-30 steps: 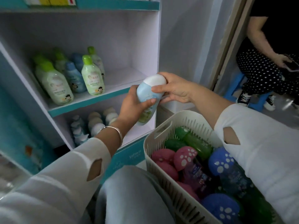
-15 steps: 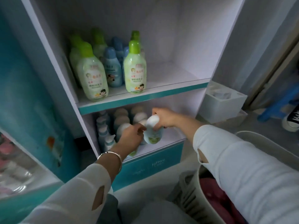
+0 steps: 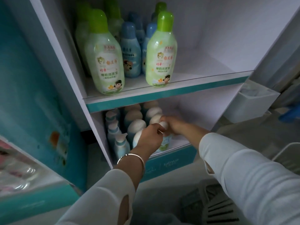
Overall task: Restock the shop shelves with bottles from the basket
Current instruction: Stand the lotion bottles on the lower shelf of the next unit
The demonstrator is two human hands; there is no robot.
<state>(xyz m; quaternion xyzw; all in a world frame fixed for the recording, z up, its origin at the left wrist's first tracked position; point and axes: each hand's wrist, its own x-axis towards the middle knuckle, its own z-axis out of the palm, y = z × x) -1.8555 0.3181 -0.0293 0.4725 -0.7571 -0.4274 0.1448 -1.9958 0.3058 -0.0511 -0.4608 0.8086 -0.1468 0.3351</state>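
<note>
A pale blue bottle with a white rounded cap [image 3: 165, 140] stands at the front of the bottom shelf [image 3: 181, 144], upright. My left hand [image 3: 150, 138] wraps its near side and my right hand [image 3: 172, 125] grips its cap and far side. Beside it stand several matching white-capped bottles [image 3: 138, 125] in rows. The basket [image 3: 285, 153] shows only as a white rim at the right edge; its contents are out of view.
The upper shelf [image 3: 194, 82] holds green-capped bottles [image 3: 159, 51] and blue bottles [image 3: 130, 52], with bare room on its right. Pump bottles [image 3: 121, 146] line the bottom shelf's left. A white bin [image 3: 253, 101] sits on the floor at the right.
Both hands carried the bottle from above the basket down into the bottom shelf. My view has swung left and lower, leaving the basket mostly out of frame.
</note>
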